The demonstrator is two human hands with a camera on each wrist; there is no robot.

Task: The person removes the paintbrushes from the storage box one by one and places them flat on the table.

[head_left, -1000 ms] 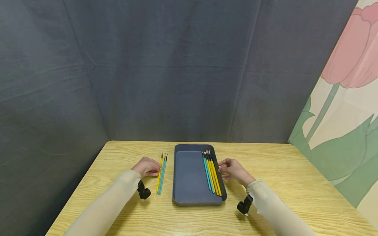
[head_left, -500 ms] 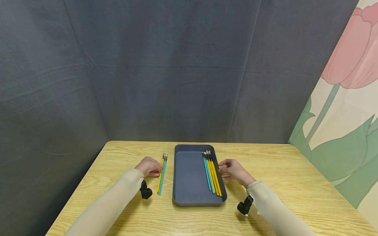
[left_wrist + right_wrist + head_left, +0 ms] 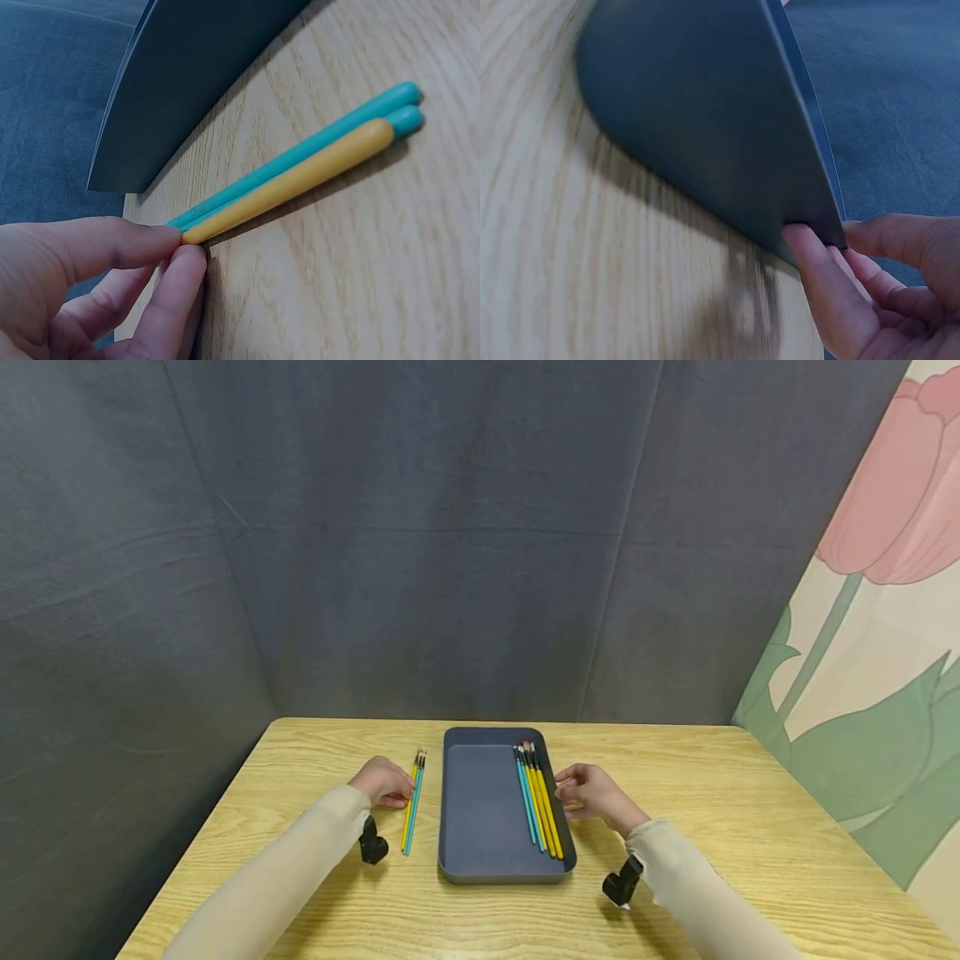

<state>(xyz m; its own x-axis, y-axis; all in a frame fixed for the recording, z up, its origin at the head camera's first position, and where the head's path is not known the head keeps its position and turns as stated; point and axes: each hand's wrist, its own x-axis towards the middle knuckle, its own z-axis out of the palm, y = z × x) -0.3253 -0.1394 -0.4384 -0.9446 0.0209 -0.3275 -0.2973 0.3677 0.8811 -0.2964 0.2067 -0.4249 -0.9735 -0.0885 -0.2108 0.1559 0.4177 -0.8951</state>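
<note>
A yellow paintbrush [image 3: 300, 180] lies against two teal paintbrushes [image 3: 255, 177] on the wooden table, left of a dark grey tray [image 3: 480, 810]. My left hand [image 3: 384, 782] pinches the yellow brush partway along its length, fingertips right at the teal handles. In the left wrist view the yellow handle's rounded end overlaps one teal handle. My right hand [image 3: 592, 793] holds the tray's right side wall, thumb at the rim and fingers against the outside [image 3: 817, 277]. Inside the tray, along its right side, lie several teal and yellow brushes [image 3: 542, 810], bristles pointing away from me.
The wooden table [image 3: 735, 860] extends to both sides of the tray. A dark grey curtain [image 3: 450, 568] hangs behind its back edge. On the right stands a wall panel [image 3: 877, 677] with a painted tulip. A small black camera sits on each wrist.
My left hand has moved slightly right, bringing the yellow brush up against the two teal ones. My right hand and the tray have stayed in place.
</note>
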